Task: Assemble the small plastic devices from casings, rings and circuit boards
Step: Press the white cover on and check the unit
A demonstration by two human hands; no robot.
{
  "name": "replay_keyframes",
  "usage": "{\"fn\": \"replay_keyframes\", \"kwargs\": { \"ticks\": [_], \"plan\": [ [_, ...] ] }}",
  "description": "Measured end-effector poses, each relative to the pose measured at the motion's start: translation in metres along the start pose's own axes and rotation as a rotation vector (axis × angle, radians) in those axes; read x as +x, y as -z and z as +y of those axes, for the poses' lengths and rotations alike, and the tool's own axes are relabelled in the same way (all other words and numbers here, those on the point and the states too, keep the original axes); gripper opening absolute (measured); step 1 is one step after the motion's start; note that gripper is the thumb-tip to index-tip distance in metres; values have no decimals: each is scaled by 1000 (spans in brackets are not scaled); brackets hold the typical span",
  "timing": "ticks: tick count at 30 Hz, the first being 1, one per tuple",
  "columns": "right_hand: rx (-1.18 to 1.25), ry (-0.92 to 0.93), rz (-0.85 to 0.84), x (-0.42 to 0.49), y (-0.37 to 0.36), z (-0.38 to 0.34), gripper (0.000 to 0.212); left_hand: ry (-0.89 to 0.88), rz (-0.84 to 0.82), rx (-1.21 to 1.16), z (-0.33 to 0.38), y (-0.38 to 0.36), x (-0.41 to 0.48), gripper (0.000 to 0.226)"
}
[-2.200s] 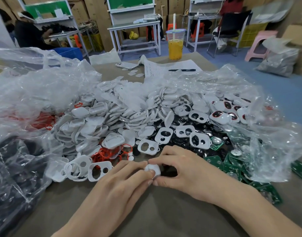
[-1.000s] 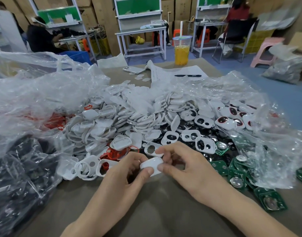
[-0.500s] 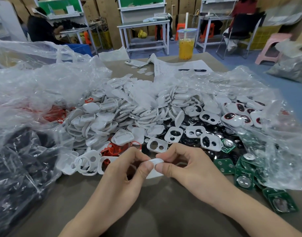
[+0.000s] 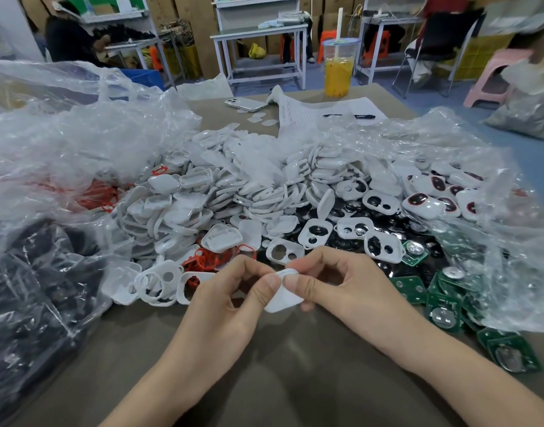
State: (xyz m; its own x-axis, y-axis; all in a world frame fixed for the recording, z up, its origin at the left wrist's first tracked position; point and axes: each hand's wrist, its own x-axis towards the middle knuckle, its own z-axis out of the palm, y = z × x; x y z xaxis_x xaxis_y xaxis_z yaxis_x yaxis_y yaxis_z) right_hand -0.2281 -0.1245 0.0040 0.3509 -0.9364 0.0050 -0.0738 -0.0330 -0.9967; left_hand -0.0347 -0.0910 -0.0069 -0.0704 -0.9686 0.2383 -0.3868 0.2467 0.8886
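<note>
A small white casing (image 4: 283, 295) is held on edge between both hands just above the table. My left hand (image 4: 230, 303) pinches its left side with thumb and forefinger. My right hand (image 4: 341, 288) pinches its right side the same way. Behind the hands lies a big heap of white casings (image 4: 221, 198), some with two holes (image 4: 284, 252). Red rings (image 4: 209, 260) lie among them. Green circuit boards (image 4: 443, 312) are spread at the right.
Crumpled clear plastic bags (image 4: 64, 134) flank the heap on both sides; a bag of dark parts (image 4: 27, 303) sits at the left. A cup of orange drink (image 4: 338, 69), a phone (image 4: 244, 103), and paper with a pen (image 4: 344, 114) lie at the far table edge.
Both hands have lifted the white casing off the table and turned it from flat to standing on edge, thumbs now pressing together at its upper rim.
</note>
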Motion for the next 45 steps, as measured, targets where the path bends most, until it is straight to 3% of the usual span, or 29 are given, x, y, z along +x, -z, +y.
{"fn": "replay_keyframes", "kwargs": {
  "ticks": [3,6,8,10,13,17,23,26,29,35,40,45],
  "plan": [
    [39,-2,-59,0,1,0,16,20,34,15,-1,-1,0,25],
    [-387,104,-114,1,4,10,42,10,73,103,-6,0,-1,18],
    [-658,184,-138,2,4,15,45,-35,39,252,-8,2,-3,15],
    [-779,216,-164,3,4,15,46,-100,2,431,-10,6,-6,22],
    [-878,255,-168,4,5,16,57,-127,-98,504,-12,14,-7,43],
    [-903,270,-142,4,5,15,55,-228,-173,625,-9,17,-6,47],
    [-912,248,-141,4,4,14,48,-374,-125,751,-3,13,-6,40],
    [-823,246,-111,1,1,14,31,-240,-55,486,-6,10,-9,21],
    [-636,258,-57,-2,0,13,32,-149,37,292,-7,6,-8,19],
    [-462,383,34,-7,-1,9,32,-359,85,362,-8,10,-8,11],
    [-508,506,89,-7,1,7,28,-516,101,493,-7,14,-5,7],
    [-569,589,102,-6,0,9,33,-555,112,506,-8,14,-7,8]
  ]
}}
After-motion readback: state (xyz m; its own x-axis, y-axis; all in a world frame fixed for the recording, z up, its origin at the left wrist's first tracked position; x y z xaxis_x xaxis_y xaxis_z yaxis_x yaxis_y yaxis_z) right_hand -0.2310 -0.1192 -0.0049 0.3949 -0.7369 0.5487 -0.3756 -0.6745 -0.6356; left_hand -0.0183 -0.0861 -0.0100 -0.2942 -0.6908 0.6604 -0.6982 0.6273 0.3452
